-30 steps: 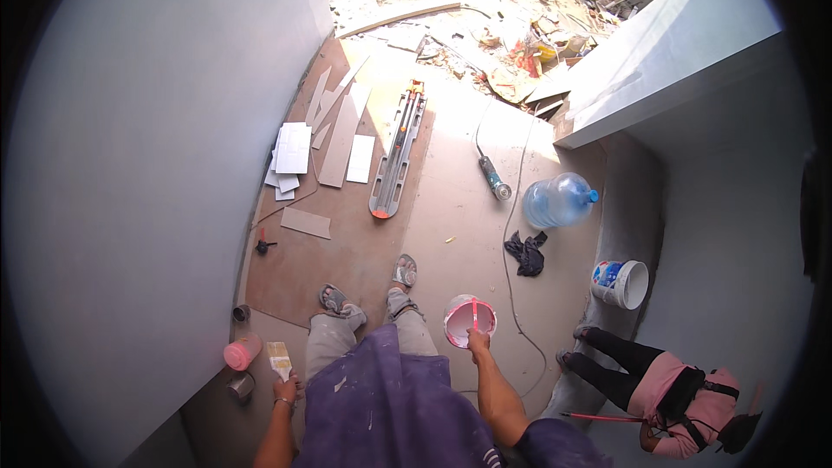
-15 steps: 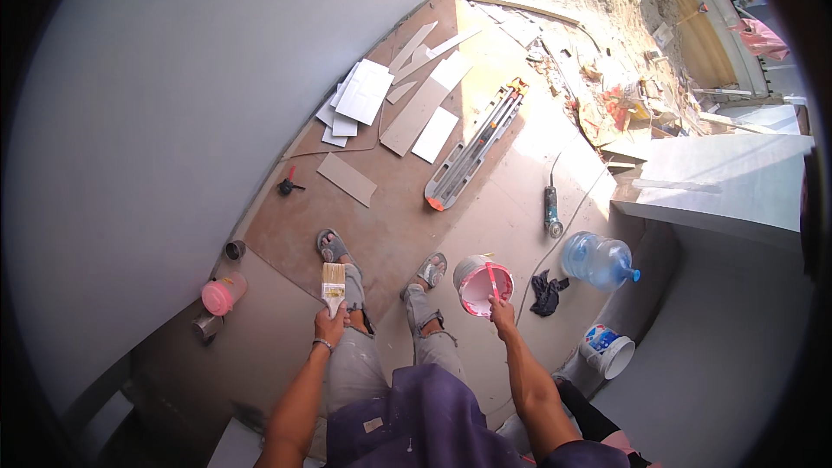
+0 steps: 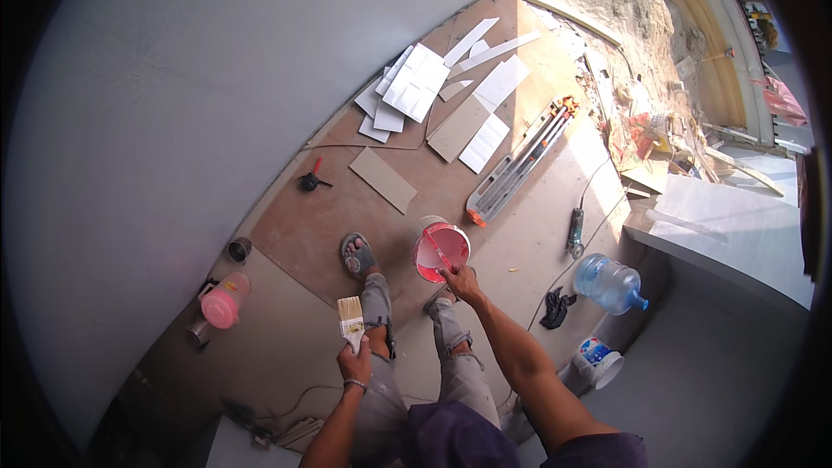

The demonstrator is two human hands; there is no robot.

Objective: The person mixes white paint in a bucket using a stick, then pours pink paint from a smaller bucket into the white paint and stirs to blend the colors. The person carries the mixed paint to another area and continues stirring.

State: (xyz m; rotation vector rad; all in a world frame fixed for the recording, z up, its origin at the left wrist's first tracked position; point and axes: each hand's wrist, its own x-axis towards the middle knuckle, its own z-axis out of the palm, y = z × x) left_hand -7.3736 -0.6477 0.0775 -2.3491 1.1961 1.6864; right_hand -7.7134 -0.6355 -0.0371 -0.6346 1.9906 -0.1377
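My left hand is closed round the pale handle of a wide flat paintbrush, its bristles pointing up and away from me. My right hand grips the red handle of a bucket at the near side of its rim. White outside and smeared pink-red round the mouth, the bucket hangs in front of my right foot, its opening facing me. Whether it touches the floor I cannot tell. What lies inside is hard to make out; the red handle crosses the opening.
Ahead lie white and beige tiles and a long tile cutter. An angle grinder with its cord, a large water bottle, a black cloth and a white bucket stand right. A pink jug sits by the left wall.
The bucket has swung left with my right hand, from beside my right foot to in front of it. My left foot has stepped, and the view has turned. The brush stays in my left hand.
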